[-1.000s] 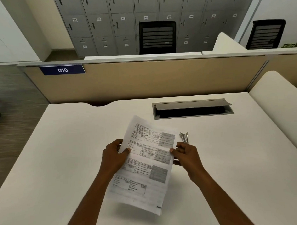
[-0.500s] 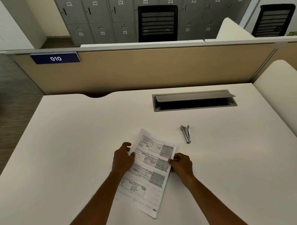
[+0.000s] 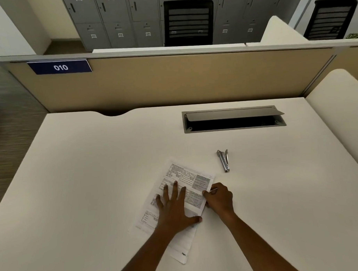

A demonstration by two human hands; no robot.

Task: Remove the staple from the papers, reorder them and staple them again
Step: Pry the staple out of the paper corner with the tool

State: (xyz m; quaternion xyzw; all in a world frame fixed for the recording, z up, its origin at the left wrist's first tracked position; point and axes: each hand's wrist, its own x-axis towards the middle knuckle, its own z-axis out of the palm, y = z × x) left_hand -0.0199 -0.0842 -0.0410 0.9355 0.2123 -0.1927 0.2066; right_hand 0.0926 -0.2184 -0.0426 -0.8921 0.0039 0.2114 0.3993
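The printed papers lie flat on the white desk, tilted with the top edge to the upper right. My left hand presses flat on the middle of the sheets with fingers spread. My right hand pinches the right edge of the papers between thumb and fingers. A small metal stapler lies on the desk just beyond and right of the papers, with neither hand touching it.
An open grey cable tray is set into the desk at the back right. A beige partition with a "010" sign borders the far edge. A rounded divider stands at right.
The papers went from held up in both hands to lying flat on the desk. My left hand shifted from the left edge onto the top of the sheets.
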